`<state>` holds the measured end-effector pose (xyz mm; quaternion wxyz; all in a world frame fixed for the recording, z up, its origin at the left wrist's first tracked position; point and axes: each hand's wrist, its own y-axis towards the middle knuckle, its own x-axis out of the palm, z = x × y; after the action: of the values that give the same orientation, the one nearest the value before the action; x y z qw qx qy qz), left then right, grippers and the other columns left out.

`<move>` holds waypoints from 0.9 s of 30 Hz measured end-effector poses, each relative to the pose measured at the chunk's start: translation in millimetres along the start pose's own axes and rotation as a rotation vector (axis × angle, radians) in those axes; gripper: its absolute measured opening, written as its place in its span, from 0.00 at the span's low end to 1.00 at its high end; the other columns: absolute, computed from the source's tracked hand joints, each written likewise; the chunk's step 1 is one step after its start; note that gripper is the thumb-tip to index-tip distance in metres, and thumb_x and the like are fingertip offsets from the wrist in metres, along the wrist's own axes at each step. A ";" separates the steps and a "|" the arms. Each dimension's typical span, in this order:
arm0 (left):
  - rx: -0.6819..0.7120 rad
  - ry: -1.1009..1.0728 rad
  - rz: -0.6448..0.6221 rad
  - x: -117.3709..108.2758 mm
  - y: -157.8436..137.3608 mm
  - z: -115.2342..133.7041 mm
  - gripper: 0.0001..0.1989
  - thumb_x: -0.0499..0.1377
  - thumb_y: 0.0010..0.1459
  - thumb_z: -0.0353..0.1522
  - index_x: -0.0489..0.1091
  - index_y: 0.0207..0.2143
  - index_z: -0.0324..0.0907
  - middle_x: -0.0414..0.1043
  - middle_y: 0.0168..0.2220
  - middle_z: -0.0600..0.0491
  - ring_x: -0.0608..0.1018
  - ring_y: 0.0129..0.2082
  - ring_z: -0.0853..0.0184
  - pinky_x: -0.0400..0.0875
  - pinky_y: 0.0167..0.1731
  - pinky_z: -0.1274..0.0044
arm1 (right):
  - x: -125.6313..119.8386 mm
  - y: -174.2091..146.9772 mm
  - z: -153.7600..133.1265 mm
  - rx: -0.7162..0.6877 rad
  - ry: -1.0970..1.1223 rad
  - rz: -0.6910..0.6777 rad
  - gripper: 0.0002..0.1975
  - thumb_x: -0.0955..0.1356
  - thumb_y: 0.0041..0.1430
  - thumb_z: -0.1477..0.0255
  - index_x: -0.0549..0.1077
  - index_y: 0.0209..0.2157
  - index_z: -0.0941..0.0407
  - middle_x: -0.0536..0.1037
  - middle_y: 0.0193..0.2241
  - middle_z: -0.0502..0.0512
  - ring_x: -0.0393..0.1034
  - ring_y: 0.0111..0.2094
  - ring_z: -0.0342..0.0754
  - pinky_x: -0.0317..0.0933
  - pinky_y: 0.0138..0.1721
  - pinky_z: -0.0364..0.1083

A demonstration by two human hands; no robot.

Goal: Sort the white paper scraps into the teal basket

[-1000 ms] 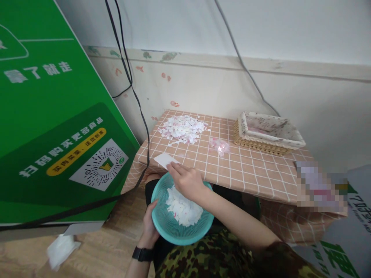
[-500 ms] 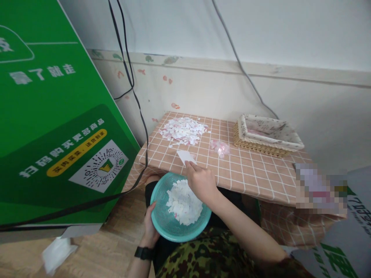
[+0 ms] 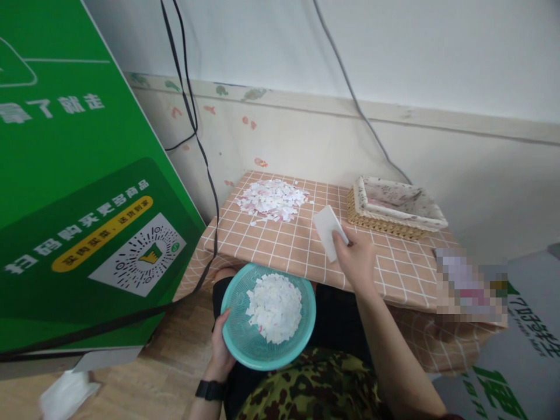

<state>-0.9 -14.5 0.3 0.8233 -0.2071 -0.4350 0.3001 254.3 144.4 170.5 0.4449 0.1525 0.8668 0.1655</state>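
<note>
My left hand (image 3: 222, 344) is closed on the left rim of a round turquoise plastic sieve basket (image 3: 236, 350), held at my lap. White paper scraps (image 3: 275, 308) lie heaped inside it, one or two with a pink mark. Over the table's front part, my right hand (image 3: 356, 256) pinches a flat white card (image 3: 328, 230) between thumb and fingers, tilted. Whatever lies under the card and hand is hidden. Beyond, to the left of the card, a loose pile of white and pinkish paper scraps (image 3: 272, 199) spreads on the checked tablecloth (image 3: 280, 242).
A wicker basket (image 3: 394, 213) with a patterned cloth lining stands at the table's back right. At the right end lies a blurred-out item (image 3: 466, 283). A green panel (image 3: 87, 175) rises on the left, with a black strap (image 3: 212, 198) hanging before it.
My right hand has moved right with the white card, from above the sieve basket to where the pinkish clear pieces showed, which are now hidden. My left hand keeps its hold.
</note>
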 end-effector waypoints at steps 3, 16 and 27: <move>0.004 0.007 0.016 -1.5 0.9 0.0 0.08 0.63 0.46 0.33 0.76 0.30 0.39 0.79 0.28 0.51 0.78 0.27 0.63 0.72 0.36 0.71 | 19.0 -21.7 -37.5 -0.237 -0.056 -0.109 0.19 0.59 0.62 0.67 0.73 0.49 0.57 0.79 0.26 0.57 0.71 0.25 0.46 0.60 0.28 0.43; 0.007 0.013 -0.029 -0.5 -3.3 1.4 0.09 0.63 0.46 0.34 0.76 0.31 0.38 0.79 0.29 0.49 0.79 0.29 0.59 0.71 0.38 0.67 | 76.9 -42.4 -130.3 -0.637 -0.348 -0.455 0.18 0.56 0.63 0.77 0.61 0.54 0.65 0.73 0.44 0.71 0.73 0.37 0.52 0.67 0.31 0.48; -0.014 0.017 -0.008 2.0 -3.9 1.2 0.11 0.62 0.46 0.34 0.76 0.33 0.38 0.79 0.32 0.47 0.79 0.31 0.57 0.70 0.40 0.65 | 48.4 -23.4 -88.6 -0.332 -0.362 -0.322 0.19 0.58 0.62 0.74 0.67 0.53 0.57 0.78 0.38 0.63 0.74 0.31 0.50 0.62 0.32 0.46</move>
<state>0.2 -15.9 4.5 0.8268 -0.2136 -0.4309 0.2918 151.8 129.9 174.4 0.6316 -0.0351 0.7475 0.2026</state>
